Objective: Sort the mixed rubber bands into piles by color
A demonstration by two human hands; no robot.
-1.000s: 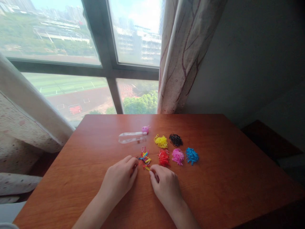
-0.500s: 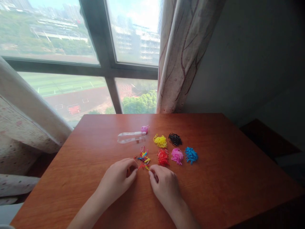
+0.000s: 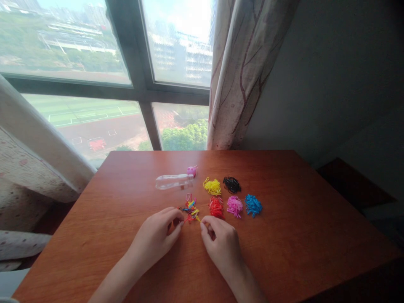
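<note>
A small mixed heap of coloured rubber bands (image 3: 191, 205) lies on the table in front of my hands. With thumb and forefinger, my left hand (image 3: 159, 233) pinches a red rubber band (image 3: 187, 219) at the heap's near edge. My right hand (image 3: 221, 240) is closed on the end of a yellow rubber band (image 3: 198, 219), which looks stretched out from the heap. Just beyond that hand sits a pile of red rubber bands (image 3: 216, 207). Beside it are a pink pile (image 3: 235, 206) and a blue pile (image 3: 253, 205).
Farther back are a yellow pile (image 3: 212, 186) and a black pile (image 3: 232, 184) of bands. A clear plastic container (image 3: 173, 182) lies left of them, with a pink cap-like piece (image 3: 191, 171) by its end. The wooden table (image 3: 293, 235) stands against a window and curtains.
My right hand has moved slightly right, drawing the yellow rubber band's end a little away from the heap. The left hand has barely moved.
</note>
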